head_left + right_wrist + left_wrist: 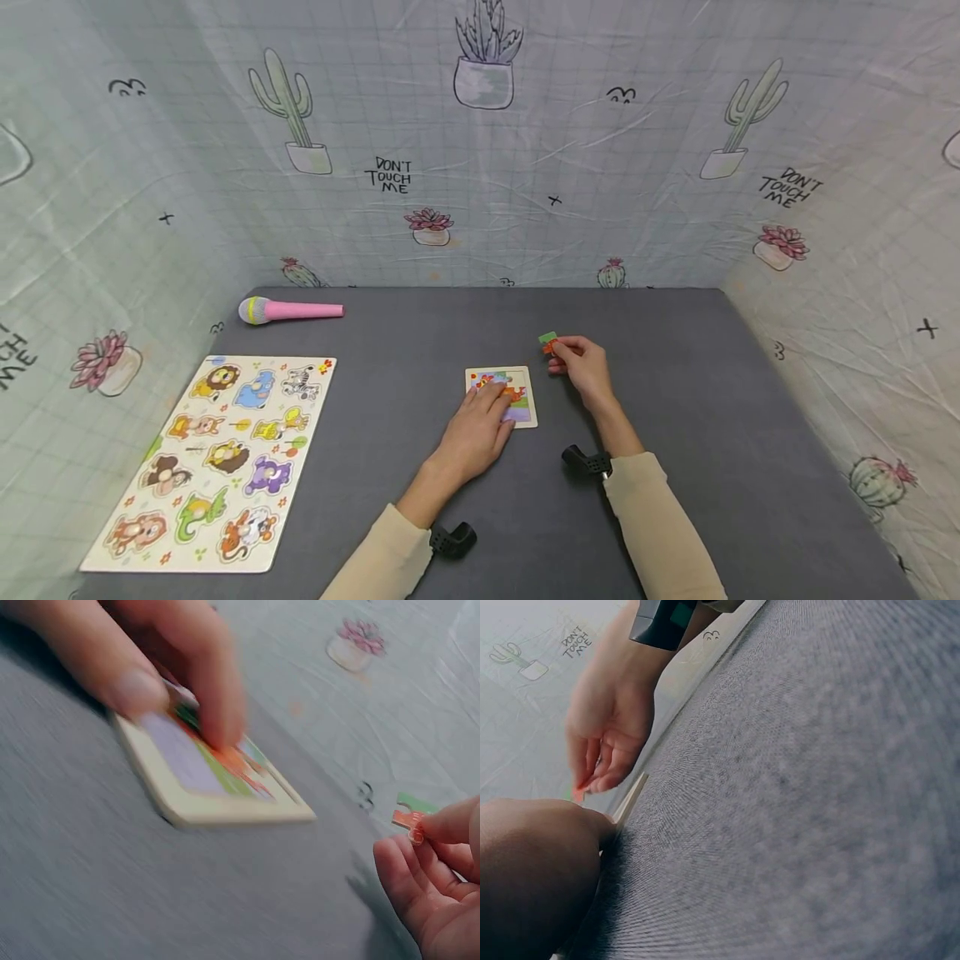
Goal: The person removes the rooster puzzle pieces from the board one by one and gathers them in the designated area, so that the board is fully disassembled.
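A flat board (pixel 187 566) lay leftmost, a smooth pink microphone (pixel 296 310) beyond. The left hand (pixel 474 433) rested unclenched on the square, pale-rimmed puzzle (pixel 519 413), hiding much of it; the right hand (pixel 587 367) pinched a notched piece (pixel 547 341), partly covered.

One square cream-framed picture puzzle (pixel 517 414). Clock bearings from it: one green-and-orange flat piece (pixel 548 339), 1:30; one pink grey-headed microphone (pixel 303 311), 10:00; one cream board (pixel 195 563), 8:30, eleven colourful animals (pixel 267 477); two black wrist units (pixel 452 542), 4:00 and 7:00. Two bare hands (pixel 474 433).
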{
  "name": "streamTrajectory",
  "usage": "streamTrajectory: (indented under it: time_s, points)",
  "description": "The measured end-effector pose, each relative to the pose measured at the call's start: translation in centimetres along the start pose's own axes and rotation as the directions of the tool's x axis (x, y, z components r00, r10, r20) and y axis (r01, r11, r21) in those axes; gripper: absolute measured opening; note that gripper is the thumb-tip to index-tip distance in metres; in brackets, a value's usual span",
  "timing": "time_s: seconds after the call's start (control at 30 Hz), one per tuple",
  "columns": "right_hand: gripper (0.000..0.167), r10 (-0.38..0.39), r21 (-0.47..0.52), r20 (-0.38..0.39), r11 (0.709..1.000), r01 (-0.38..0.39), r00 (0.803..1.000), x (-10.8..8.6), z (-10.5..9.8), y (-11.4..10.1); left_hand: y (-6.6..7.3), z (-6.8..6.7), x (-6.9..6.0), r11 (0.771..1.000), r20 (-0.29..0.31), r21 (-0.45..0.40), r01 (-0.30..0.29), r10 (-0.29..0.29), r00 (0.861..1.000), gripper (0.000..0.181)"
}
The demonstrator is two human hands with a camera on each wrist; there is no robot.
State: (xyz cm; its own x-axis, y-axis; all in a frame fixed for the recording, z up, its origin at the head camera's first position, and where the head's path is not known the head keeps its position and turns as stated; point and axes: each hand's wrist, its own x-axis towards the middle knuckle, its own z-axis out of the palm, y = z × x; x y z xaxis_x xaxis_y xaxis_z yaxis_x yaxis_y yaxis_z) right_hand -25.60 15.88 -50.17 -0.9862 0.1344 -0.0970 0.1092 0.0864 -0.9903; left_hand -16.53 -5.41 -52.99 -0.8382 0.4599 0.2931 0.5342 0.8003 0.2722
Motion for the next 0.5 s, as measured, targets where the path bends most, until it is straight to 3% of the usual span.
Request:
streamTrajectory:
  time_s: [0.17, 0.5]
  points:
    - [0.030, -0.005, -0.005, -0.021, 1.000, 0.005, 1.000, 1.5, -2.6, -0.1, 0.1, -0.1, 0.0, 1.000, 0.013, 0.001, 0.003, -0.003, 1.000, 0.039]
    - [0.030, 0.059, -0.025, -0.122, 0.998, -0.063, 0.991, 4.0, -6.8, -0.2, 0.2, -0.4, 0.0, 1.000, 0.006, 0.002, 0.002, -0.002, 1.000, 0.038]
